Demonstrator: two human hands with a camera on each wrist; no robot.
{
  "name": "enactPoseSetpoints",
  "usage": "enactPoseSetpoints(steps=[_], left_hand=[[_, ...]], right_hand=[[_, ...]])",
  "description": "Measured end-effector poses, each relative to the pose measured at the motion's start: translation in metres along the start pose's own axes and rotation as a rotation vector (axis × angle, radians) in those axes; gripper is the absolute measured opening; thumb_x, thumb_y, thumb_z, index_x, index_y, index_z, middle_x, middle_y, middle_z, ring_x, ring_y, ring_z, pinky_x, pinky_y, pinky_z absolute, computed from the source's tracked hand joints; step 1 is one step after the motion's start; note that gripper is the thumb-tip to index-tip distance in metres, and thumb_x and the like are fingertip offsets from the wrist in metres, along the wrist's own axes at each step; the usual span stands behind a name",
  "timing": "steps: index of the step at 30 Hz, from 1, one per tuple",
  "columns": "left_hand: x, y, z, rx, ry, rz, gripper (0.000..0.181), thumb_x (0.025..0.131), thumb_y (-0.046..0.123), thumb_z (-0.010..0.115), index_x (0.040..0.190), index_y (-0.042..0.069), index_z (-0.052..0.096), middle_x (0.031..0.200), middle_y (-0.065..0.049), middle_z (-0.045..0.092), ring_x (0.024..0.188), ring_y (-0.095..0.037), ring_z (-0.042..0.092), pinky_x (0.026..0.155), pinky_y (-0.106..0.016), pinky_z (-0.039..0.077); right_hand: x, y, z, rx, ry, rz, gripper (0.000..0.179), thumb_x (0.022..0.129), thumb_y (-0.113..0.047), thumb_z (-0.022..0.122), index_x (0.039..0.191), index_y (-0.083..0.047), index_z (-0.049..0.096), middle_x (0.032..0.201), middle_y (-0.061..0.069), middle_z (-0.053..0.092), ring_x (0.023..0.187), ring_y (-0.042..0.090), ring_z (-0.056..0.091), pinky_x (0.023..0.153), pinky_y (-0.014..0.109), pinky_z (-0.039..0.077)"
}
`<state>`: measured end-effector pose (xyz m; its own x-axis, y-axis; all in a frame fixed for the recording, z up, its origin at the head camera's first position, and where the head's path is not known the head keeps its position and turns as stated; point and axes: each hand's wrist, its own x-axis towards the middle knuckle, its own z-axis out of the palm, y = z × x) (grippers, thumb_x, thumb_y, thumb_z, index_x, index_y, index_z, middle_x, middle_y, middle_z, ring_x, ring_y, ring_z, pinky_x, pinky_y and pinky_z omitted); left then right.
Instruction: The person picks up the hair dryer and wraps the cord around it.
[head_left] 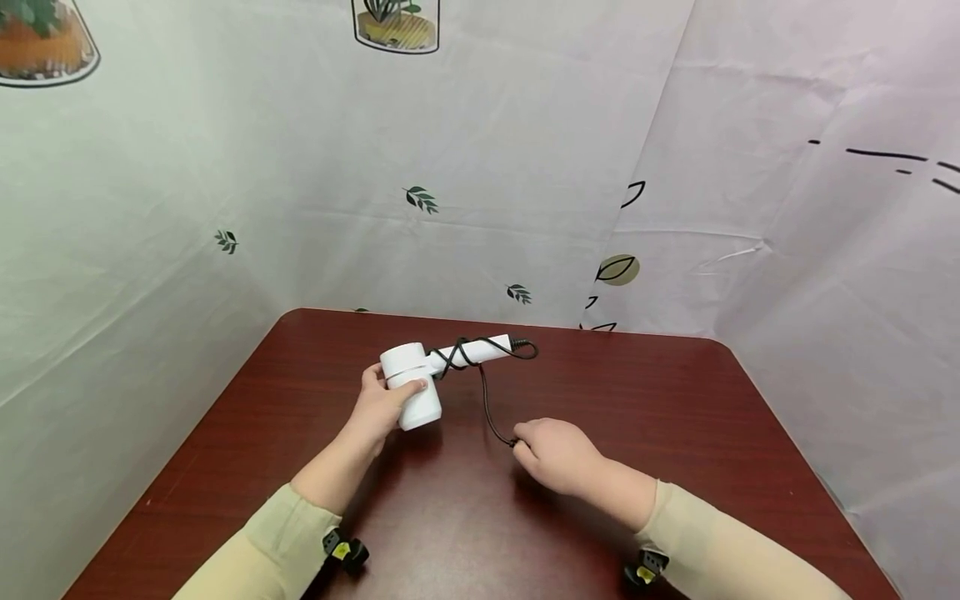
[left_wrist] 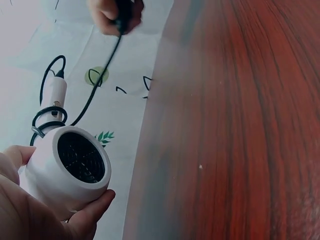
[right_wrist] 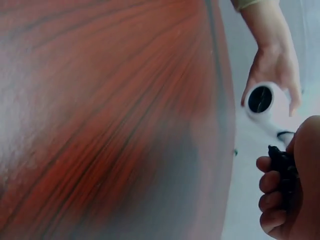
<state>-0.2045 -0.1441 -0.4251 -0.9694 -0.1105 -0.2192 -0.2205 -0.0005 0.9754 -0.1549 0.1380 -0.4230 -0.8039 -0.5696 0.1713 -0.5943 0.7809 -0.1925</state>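
Observation:
A white hair dryer (head_left: pixel 422 408) is held up over the table by my left hand (head_left: pixel 380 411), with the thumb and fingers around its barrel. Its handle (head_left: pixel 491 348) points to the right, and a black cord (head_left: pixel 486 398) is wound around it in several loops. In the left wrist view, the dark round grille (left_wrist: pixel 80 157) at one end of the barrel shows. One length of cord runs down to my right hand (head_left: pixel 558 456), whose curled fingers grip the black plug (right_wrist: pixel 284 172) at its end. The fingers hide part of the plug.
Beneath both hands lies a dark red wooden table (head_left: pixel 637 400) with rounded far corners. White sheeting (head_left: pixel 480 125) printed with leaves and plants hangs behind it and along the sides. A small black device (head_left: pixel 347 550) is strapped at the left wrist, another (head_left: pixel 647 567) at the right.

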Motion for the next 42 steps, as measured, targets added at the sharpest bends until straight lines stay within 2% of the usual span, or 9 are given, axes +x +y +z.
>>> enactPoseSetpoints(steps=[7, 10, 13, 15, 25, 29, 32, 37, 42], left_hand=[[0.002, -0.003, -0.004, 0.06, 0.022, 0.022, 0.091, 0.087, 0.024, 0.075, 0.152, 0.01, 0.012, 0.142, -0.019, 0.04, 0.114, -0.035, 0.056, 0.081, -0.04, 0.052], [0.003, -0.005, -0.004, 0.069, 0.03, 0.033, 0.091, 0.087, 0.022, 0.075, 0.152, 0.009, 0.013, 0.14, -0.02, 0.041, 0.115, -0.035, 0.056, 0.085, -0.042, 0.052], [0.004, -0.006, -0.005, 0.083, 0.038, 0.044, 0.091, 0.087, 0.021, 0.075, 0.151, 0.007, 0.013, 0.14, -0.021, 0.041, 0.115, -0.035, 0.055, 0.087, -0.043, 0.051], [0.004, -0.007, -0.006, 0.089, 0.04, 0.047, 0.09, 0.087, 0.021, 0.075, 0.151, 0.007, 0.013, 0.139, -0.022, 0.041, 0.115, -0.036, 0.055, 0.088, -0.044, 0.051], [0.002, -0.007, -0.005, 0.115, 0.04, 0.068, 0.089, 0.086, 0.019, 0.075, 0.15, 0.005, 0.015, 0.137, -0.023, 0.042, 0.114, -0.037, 0.054, 0.089, -0.045, 0.05], [0.001, -0.006, -0.004, 0.13, 0.03, 0.079, 0.088, 0.086, 0.018, 0.075, 0.149, 0.004, 0.015, 0.138, -0.024, 0.042, 0.116, -0.038, 0.054, 0.091, -0.047, 0.05], [0.0, -0.006, -0.003, 0.146, 0.024, 0.087, 0.087, 0.086, 0.018, 0.075, 0.149, 0.003, 0.017, 0.138, -0.024, 0.042, 0.116, -0.038, 0.054, 0.091, -0.047, 0.05], [-0.003, -0.004, -0.003, 0.167, 0.015, 0.105, 0.086, 0.083, 0.017, 0.076, 0.147, 0.003, 0.019, 0.135, -0.023, 0.044, 0.114, -0.037, 0.055, 0.086, -0.045, 0.052], [-0.005, -0.004, -0.003, 0.197, 0.006, 0.11, 0.088, 0.082, 0.018, 0.077, 0.147, 0.003, 0.02, 0.132, -0.023, 0.045, 0.113, -0.037, 0.055, 0.085, -0.044, 0.053]], right_hand=[[-0.001, -0.015, -0.012, -0.006, 0.007, -0.06, 0.016, 0.082, -0.015, 0.058, 0.072, -0.022, 0.048, 0.063, -0.013, 0.041, 0.06, 0.006, 0.038, 0.055, 0.024, 0.036], [-0.002, -0.021, -0.018, -0.054, 0.016, -0.135, 0.004, 0.088, -0.011, 0.061, 0.088, -0.015, 0.063, 0.075, -0.009, 0.054, 0.069, 0.01, 0.052, 0.062, 0.026, 0.046], [-0.002, -0.027, -0.024, -0.103, 0.048, -0.198, 0.021, 0.091, -0.01, 0.064, 0.112, -0.008, 0.067, 0.088, -0.003, 0.062, 0.078, 0.013, 0.06, 0.068, 0.028, 0.051], [-0.001, -0.029, -0.029, -0.119, 0.086, -0.222, 0.028, 0.092, -0.01, 0.066, 0.119, -0.005, 0.066, 0.091, -0.001, 0.063, 0.079, 0.015, 0.062, 0.068, 0.028, 0.052], [0.012, -0.034, -0.049, -0.066, 0.281, -0.3, 0.021, 0.091, -0.013, 0.068, 0.111, -0.009, 0.064, 0.092, -0.003, 0.069, 0.079, 0.009, 0.064, 0.069, 0.026, 0.053], [0.019, -0.032, -0.057, 0.023, 0.339, -0.36, 0.023, 0.088, -0.01, 0.071, 0.11, -0.01, 0.067, 0.096, -0.004, 0.07, 0.077, 0.005, 0.061, 0.07, 0.022, 0.052], [0.025, -0.03, -0.063, 0.115, 0.348, -0.356, 0.023, 0.087, -0.008, 0.071, 0.11, -0.012, 0.069, 0.098, -0.006, 0.07, 0.072, 0.002, 0.055, 0.068, 0.02, 0.049], [0.032, -0.027, -0.074, 0.341, 0.241, -0.218, 0.02, 0.091, -0.012, 0.071, 0.109, -0.021, 0.068, 0.087, -0.011, 0.066, 0.061, 0.005, 0.053, 0.059, 0.022, 0.048], [0.038, -0.021, -0.082, 0.642, 0.097, -0.07, 0.02, 0.094, -0.014, 0.069, 0.112, -0.02, 0.062, 0.082, -0.002, 0.068, 0.061, 0.021, 0.064, 0.054, 0.035, 0.055]])
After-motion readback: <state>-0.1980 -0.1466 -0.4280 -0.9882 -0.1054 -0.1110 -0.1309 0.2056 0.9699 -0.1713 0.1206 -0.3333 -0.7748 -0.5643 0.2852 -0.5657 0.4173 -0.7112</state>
